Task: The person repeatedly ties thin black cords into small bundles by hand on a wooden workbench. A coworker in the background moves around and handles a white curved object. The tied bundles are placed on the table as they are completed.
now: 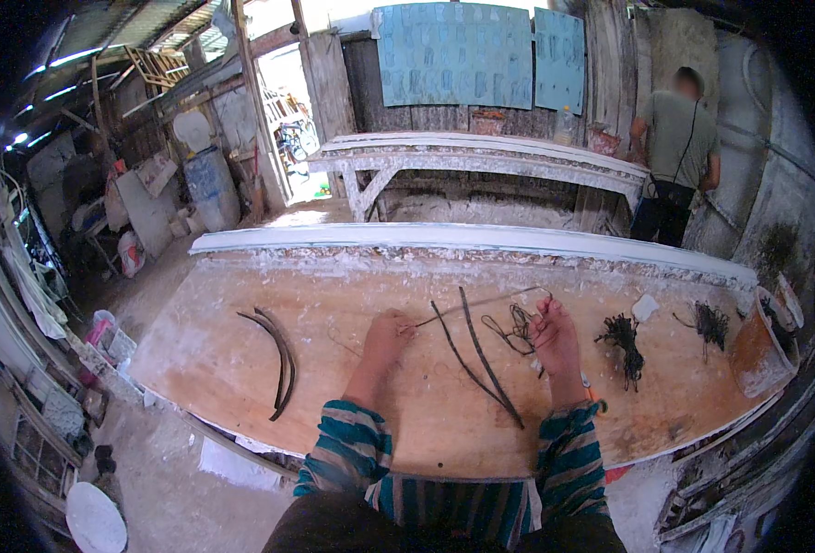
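A thin dark cord (483, 301) runs between my two hands above the wooden tabletop (426, 415). My left hand (391, 341) is closed with one end of it between the fingers. The other end bends over the fingertips of my right hand (556, 339), which pinches it. Beneath the cord lie two long black strips (481, 361), their lower ends meeting in a V. A loose loop of dark cord (518, 328) rests beside my right hand. Farther left are curved black strips (287, 364). To the right sit two knotted bundles, a nearer dark one (621, 343) and a farther one (709, 324).
An orange-brown tub (763, 355) lies at the table's right end. Near my right wrist is an orange-handled tool (595, 396), partly hidden. A long white moulding (463, 241) edges the far side. Behind stand a white bench (370, 170) and a person (679, 147), facing away.
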Demonstrator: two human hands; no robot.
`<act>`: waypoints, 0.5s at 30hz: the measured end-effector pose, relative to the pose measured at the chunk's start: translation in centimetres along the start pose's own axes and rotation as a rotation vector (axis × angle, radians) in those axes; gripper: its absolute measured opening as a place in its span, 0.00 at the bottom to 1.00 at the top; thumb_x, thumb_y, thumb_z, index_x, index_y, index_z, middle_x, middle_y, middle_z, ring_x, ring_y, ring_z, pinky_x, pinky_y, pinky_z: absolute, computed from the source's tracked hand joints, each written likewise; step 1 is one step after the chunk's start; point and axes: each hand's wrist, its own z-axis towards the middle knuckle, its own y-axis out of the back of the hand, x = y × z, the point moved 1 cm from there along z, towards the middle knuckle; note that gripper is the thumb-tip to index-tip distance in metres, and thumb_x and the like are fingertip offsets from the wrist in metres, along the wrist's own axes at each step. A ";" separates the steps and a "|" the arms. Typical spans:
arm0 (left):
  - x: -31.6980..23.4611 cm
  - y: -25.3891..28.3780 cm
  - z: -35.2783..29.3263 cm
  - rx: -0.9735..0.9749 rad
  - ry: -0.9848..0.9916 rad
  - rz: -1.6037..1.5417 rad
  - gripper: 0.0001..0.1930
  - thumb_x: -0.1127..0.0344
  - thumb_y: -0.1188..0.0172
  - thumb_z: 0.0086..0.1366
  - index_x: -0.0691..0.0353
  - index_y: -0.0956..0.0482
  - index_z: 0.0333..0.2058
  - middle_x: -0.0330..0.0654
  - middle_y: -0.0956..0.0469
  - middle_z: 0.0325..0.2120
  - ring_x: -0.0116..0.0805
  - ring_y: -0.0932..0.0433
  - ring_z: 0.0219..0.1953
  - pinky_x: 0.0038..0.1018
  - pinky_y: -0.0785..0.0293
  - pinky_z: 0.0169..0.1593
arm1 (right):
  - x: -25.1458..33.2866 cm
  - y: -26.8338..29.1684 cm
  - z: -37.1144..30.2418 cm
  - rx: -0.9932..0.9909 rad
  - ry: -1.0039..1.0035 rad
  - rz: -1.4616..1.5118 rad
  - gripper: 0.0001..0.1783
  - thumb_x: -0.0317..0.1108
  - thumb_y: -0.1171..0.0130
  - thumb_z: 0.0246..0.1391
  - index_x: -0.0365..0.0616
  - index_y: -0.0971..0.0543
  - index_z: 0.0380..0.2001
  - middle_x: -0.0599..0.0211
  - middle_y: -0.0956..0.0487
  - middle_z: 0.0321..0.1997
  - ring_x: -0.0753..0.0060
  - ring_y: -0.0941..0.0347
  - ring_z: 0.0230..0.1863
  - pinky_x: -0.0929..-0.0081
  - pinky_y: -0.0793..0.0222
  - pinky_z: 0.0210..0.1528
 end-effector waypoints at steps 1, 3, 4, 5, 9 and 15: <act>0.2 -0.7 -0.1 -0.032 0.095 -0.107 0.08 0.70 0.42 0.52 0.66 0.22 0.32 0.39 0.24 0.24 0.28 0.28 0.28 0.24 0.32 0.34 | -0.3 0.2 0.0 0.002 -0.004 -0.074 0.06 0.35 0.48 0.53 0.44 0.27 0.32 0.73 0.26 0.31 0.79 0.29 0.29 0.80 0.29 0.33; 0.4 -2.0 -0.6 -0.102 0.288 -0.318 0.08 0.70 0.41 0.52 0.66 0.22 0.31 0.39 0.24 0.24 0.27 0.28 0.29 0.23 0.32 0.35 | -1.5 -0.3 -0.2 0.012 -0.020 -0.219 0.05 0.34 0.48 0.54 0.46 0.27 0.31 0.75 0.26 0.32 0.82 0.30 0.27 0.81 0.28 0.33; 0.6 -2.5 -0.7 -0.027 0.339 -0.371 0.08 0.70 0.41 0.52 0.65 0.22 0.32 0.38 0.24 0.25 0.27 0.28 0.29 0.22 0.33 0.35 | -2.1 -0.5 -0.1 0.021 -0.051 -0.244 0.05 0.34 0.48 0.53 0.46 0.27 0.31 0.76 0.26 0.31 0.82 0.31 0.26 0.81 0.29 0.32; -0.5 -2.8 -0.6 0.061 0.386 -0.429 0.08 0.70 0.41 0.53 0.65 0.22 0.32 0.37 0.24 0.25 0.26 0.28 0.29 0.22 0.33 0.36 | -2.5 -0.4 -0.2 0.019 -0.074 -0.272 0.04 0.34 0.48 0.53 0.46 0.26 0.31 0.76 0.26 0.30 0.83 0.31 0.26 0.82 0.29 0.32; -4.3 -3.6 -0.9 0.195 0.447 -0.583 0.08 0.71 0.42 0.54 0.65 0.22 0.34 0.34 0.24 0.27 0.22 0.29 0.30 0.20 0.33 0.36 | -3.8 -0.9 -1.0 0.021 -0.204 -0.474 0.05 0.32 0.46 0.52 0.45 0.26 0.31 0.78 0.27 0.26 0.85 0.32 0.24 0.85 0.33 0.30; -6.0 -4.7 -1.7 0.237 0.347 -0.811 0.09 0.72 0.44 0.56 0.66 0.24 0.37 0.33 0.25 0.30 0.21 0.30 0.32 0.18 0.34 0.39 | -4.8 -3.2 -2.1 0.045 -0.267 -0.448 0.06 0.29 0.45 0.51 0.42 0.25 0.32 0.78 0.28 0.24 0.86 0.33 0.24 0.86 0.35 0.30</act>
